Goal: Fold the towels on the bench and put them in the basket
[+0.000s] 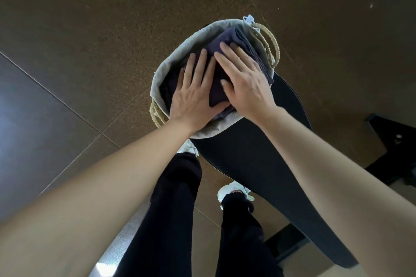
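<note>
Left hand [193,96] and right hand [245,83], fingers straight, flat on folded towel [229,37] in basket [171,58]

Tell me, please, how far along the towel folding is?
Done: folded purple towels already lie in the basket. In hand: the left hand and right hand press flat on them. Left: the visible stretch of black bench shows no towels, so probably little remains.

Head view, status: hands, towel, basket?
Hands open: left hand, right hand pressing folded towel. Towel inside basket, at bench end. Nothing in the way.
</note>
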`<state>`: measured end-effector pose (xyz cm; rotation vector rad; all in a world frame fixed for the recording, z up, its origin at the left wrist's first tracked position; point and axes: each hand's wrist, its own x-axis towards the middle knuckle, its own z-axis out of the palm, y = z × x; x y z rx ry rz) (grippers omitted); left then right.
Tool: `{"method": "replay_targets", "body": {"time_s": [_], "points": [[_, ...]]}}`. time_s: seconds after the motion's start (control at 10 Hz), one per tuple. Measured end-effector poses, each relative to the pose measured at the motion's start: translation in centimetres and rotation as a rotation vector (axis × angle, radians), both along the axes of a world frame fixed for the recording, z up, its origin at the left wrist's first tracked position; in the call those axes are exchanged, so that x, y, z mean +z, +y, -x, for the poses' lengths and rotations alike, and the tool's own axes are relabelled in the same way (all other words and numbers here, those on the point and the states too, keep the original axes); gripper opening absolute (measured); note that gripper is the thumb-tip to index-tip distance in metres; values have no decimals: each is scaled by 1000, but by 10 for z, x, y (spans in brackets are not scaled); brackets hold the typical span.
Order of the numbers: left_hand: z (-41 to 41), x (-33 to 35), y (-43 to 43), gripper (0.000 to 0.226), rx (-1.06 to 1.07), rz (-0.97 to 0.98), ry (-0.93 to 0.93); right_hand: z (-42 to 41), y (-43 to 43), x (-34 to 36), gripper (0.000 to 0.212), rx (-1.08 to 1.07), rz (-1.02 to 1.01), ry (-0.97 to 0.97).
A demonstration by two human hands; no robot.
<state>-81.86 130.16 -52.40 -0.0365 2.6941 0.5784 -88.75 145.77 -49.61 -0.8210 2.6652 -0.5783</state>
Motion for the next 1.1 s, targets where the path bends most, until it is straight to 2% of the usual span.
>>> {"method": "replay_targets", "body": {"time_s": [0.1, 0.5, 0.7, 0.8, 1.0, 1.1], "points": [[-1, -6, -4, 111, -28, -27, -51, 9, 8, -10, 67, 45, -133, -111], [16, -16, -6, 114, -85, -94, -212, 28, 0, -25, 98, -212, 10, -450], [21, -8, -8, 115, -100, -57, -250, 32, -2, -16, 95, -123, -51, -445], [18, 3, -9, 112, -106, -63, -197, 27, -2, -1, 87, -87, -115, -382], [-2, 46, -33, 96, -19, -178, -94, -15, 16, 41, 73, -162, -182, -267], [-20, 69, -45, 84, 75, -251, -142, -54, 31, 62, 65, -267, -164, -254]]}}
